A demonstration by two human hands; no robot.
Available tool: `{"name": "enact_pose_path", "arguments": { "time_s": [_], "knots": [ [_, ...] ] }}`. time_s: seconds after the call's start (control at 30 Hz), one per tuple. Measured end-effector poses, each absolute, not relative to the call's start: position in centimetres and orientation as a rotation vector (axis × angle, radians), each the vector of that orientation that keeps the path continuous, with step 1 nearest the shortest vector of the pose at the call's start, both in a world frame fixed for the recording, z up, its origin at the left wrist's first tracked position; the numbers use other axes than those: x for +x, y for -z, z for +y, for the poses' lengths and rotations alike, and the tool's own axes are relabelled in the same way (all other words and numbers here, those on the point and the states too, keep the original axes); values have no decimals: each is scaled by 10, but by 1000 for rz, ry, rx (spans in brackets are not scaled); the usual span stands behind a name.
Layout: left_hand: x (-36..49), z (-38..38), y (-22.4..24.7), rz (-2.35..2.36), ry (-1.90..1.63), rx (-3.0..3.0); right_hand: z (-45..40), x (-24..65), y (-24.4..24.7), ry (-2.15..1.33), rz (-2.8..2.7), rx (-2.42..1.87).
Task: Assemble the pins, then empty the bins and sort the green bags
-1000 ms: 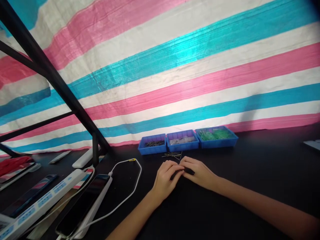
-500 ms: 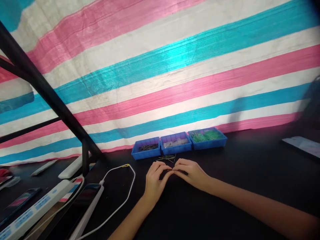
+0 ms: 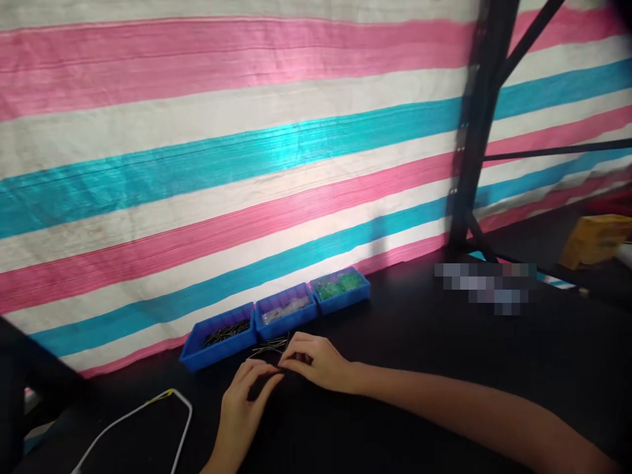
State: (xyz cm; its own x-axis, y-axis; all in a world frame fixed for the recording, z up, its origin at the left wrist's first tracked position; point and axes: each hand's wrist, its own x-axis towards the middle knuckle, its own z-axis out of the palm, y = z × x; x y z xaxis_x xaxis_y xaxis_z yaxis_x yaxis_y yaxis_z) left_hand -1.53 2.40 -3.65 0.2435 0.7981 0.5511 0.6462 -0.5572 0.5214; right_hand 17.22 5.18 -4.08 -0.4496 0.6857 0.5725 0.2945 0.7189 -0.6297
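My left hand (image 3: 244, 398) is in a pinch, thumb against fingers, in front of the left blue bin. Its fingertips meet those of my right hand (image 3: 316, 362), which pinches from the other side. Anything between the fingertips is too small to make out. Just behind the hands lies a small loose pile of thin dark sticks (image 3: 269, 345), partly hidden by my right hand. The left blue bin (image 3: 217, 355) holds more such thin pieces. In the middle bin (image 3: 289, 322) are clear or whitish pieces, and in the right bin (image 3: 345, 301) green ones.
A white cable (image 3: 185, 428) curves over the black table (image 3: 424, 342) at left. Black frame posts stand at left and right before a striped sheet (image 3: 247, 197). A yellow box (image 3: 595, 240) sits far right; a blurred patch covers something at back right.
The view has swung right, so hands and bins appear further left and lower. The phone and power strip have left view; the right post and yellow box have entered. Both hands stay pinched together.
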Motion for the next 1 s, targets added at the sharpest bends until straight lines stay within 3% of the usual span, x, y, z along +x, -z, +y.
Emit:
{"name": "enact_pose_path", "arguments": {
  "time_s": [0.23,0.47,0.7,1.0],
  "knots": [
    [-12,21,40,1286,-1068,2541,48,175,35,-550,-2170,-746],
    [-13,23,38,1395,-1105,2398,50,175,38,-536,-2176,-745],
    [-14,21,29,1511,-1250,1972,52,172,43,-639,-2033,-834],
    [-60,41,22,1583,-1695,1212,48,169,41,-639,-2104,-858]
  ]
}}
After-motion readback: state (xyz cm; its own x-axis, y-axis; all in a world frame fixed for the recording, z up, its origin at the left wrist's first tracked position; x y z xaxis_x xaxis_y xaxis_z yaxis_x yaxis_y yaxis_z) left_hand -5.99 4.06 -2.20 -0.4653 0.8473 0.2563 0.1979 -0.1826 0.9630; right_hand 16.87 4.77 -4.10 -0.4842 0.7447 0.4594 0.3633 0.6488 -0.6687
